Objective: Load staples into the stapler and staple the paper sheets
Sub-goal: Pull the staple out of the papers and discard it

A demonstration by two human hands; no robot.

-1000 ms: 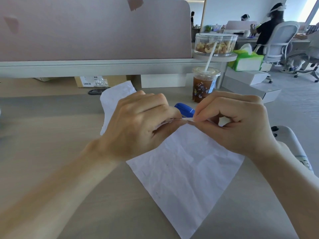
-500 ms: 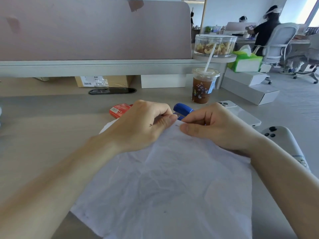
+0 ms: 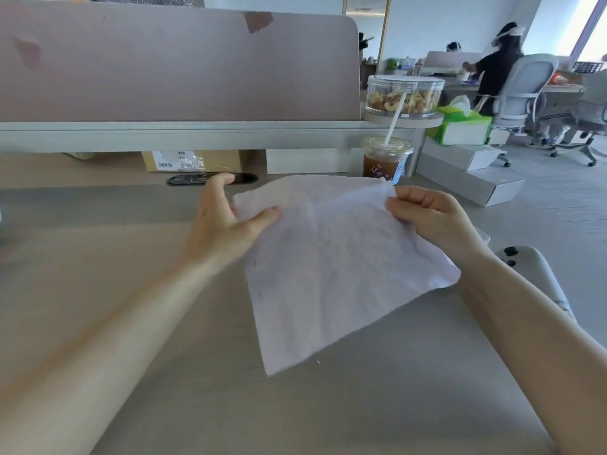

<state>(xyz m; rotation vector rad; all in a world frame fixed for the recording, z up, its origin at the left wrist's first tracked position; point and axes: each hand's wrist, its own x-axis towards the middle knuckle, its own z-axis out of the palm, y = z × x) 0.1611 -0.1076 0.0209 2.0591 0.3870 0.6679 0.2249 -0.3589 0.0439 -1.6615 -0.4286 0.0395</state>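
A wide, pale wood-grain bench [image 3: 98, 290] fills most of the view, backed by a tall mauve fabric divider panel [image 3: 164, 60]. Your two bare forearms reach in from the bottom corners.

Between your hands is the crumpled white paper sheet [image 3: 328, 274], possibly more than one layer, though the blur makes that hard to tell. Its far edge is lifted off the bench, and its near corner points toward you and lies on or close to the surface.

Your left hand [image 3: 223, 231] holds the upper left corner: thumb on top, fingers curled behind, a pinching grip on the paper. Your right hand [image 3: 433, 218] pinches the upper right edge between thumb and fingertips in the same way.

Behind the paper stands a clear plastic cup of brown iced drink with a white straw [image 3: 386, 159]. Above it, on a ledge, is a clear round tub of nuts [image 3: 404, 95], with a green tissue box [image 3: 463, 126] to the right. A white handheld controller [image 3: 532, 267] lies by your right forearm.

No stapler or staples are visible; they may be hidden behind the raised paper.

You appear to be at the straightening step, squaring up the paper. Next, you would likely need to lay it flat, free one hand, and find the stapler.
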